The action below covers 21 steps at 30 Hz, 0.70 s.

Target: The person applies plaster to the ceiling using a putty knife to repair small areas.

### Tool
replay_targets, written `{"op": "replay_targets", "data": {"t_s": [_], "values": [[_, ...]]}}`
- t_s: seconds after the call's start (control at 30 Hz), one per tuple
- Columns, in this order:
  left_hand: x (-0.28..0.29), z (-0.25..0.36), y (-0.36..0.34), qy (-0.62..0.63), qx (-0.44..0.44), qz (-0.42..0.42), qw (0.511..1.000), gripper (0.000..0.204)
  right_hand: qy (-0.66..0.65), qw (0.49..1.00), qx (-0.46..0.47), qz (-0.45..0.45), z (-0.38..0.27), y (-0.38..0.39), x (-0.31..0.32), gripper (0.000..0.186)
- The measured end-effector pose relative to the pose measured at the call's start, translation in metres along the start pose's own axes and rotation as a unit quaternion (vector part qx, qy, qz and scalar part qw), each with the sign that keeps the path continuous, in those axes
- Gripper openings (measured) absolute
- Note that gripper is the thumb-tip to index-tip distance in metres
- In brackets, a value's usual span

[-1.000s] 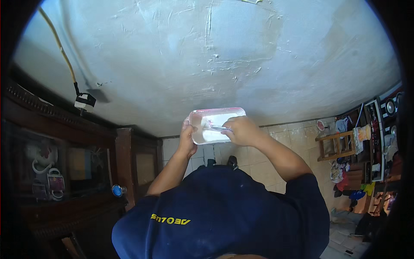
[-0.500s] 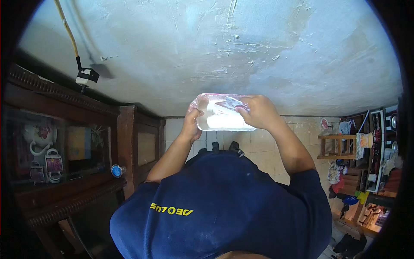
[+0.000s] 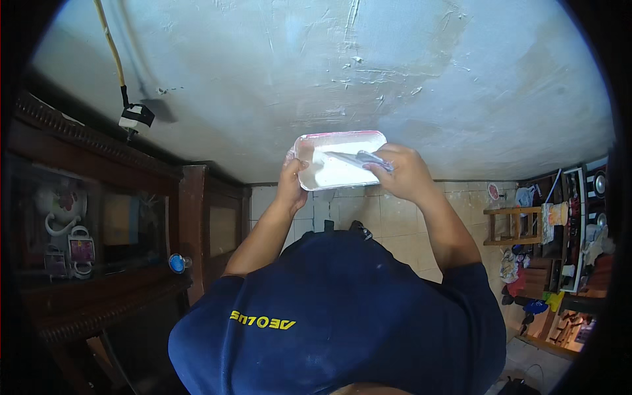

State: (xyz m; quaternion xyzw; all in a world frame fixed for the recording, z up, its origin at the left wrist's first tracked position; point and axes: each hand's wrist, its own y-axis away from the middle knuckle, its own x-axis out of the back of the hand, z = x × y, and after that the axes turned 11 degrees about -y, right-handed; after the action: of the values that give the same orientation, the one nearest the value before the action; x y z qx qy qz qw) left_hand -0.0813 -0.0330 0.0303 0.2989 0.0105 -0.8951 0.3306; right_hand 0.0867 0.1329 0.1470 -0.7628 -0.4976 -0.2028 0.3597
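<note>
A shallow rectangular tray [image 3: 339, 135] with pinkish-white edges is held up in front of the wall. My left hand [image 3: 290, 182] is closed around its left end, thumb over the rim. White paste-like material [image 3: 342, 175] covers much of the tray's inside, though glare washes out its surface. My right hand [image 3: 408, 173] grips a flat grey scraper [image 3: 359, 158] at the tray's right side. The scraper's thin end points left into the tray; fingers cover its other end.
A rough bluish-white wall [image 3: 316, 72] spans the far side. A yellow cable with a plug block [image 3: 137, 117] hangs at left, above a dark wooden glass-fronted cabinet [image 3: 105, 263]. To the right, a wooden stool [image 3: 513, 226] stands among household items on the tiled floor [image 3: 401, 230].
The tray has risen slightly toward the wall and tilted. In my right hand, the scraper has turned and now shows as a narrower shape pointing left.
</note>
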Motion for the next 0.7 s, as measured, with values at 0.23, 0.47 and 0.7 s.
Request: {"op": "replay_targets", "data": {"t_s": [0.23, 0.47, 0.7], "values": [[0.006, -0.015, -0.010, 0.044, 0.018, 0.043, 0.998, 0.048, 0.158, 0.978, 0.118, -0.074, -0.009, 0.033, -0.021, 0.012], [0.025, -0.046, -0.020, 0.056, 0.084, 0.082, 0.991, 0.045, 0.164, 0.964, 0.178, -0.115, -0.010, 0.054, -0.019, 0.020], [0.034, -0.043, -0.008, 0.033, 0.036, 0.108, 0.993, 0.049, -0.023, 0.995, 0.055, 0.076, 0.011, 0.061, -0.021, 0.012]]}}
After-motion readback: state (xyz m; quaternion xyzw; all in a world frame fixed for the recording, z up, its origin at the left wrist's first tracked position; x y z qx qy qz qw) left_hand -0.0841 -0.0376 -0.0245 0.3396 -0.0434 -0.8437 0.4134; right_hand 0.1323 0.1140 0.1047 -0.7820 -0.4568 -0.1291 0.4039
